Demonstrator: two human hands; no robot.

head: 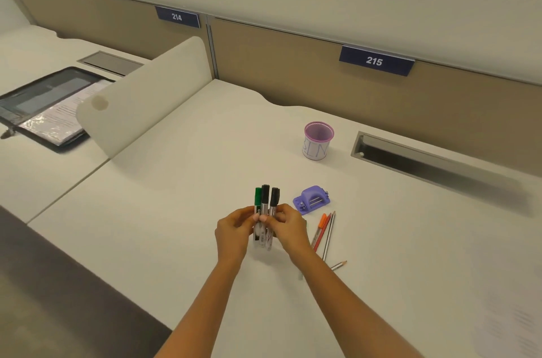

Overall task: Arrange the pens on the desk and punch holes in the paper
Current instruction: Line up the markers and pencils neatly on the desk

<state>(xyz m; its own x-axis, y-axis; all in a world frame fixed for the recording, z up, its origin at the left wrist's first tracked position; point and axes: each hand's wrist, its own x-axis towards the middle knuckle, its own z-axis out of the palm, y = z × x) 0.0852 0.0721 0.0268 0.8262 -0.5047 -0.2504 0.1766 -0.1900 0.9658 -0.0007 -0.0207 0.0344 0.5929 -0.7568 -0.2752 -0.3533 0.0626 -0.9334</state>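
Observation:
Three markers, one with a green cap and two with black caps, stand upright in a bundle above the white desk. My left hand and my right hand both grip the bundle from either side. A purple hole punch sits just right of the markers. Several pens and pencils lie on the desk beside my right hand, and one short pencil lies nearer to me. A purple mesh pen cup stands further back. A printed paper sheet lies at the lower right.
A white divider panel separates this desk from the left one, where an open black folder with papers lies. A metal cable tray slot runs along the back right. Number plates 214 and 215 hang on the back partition.

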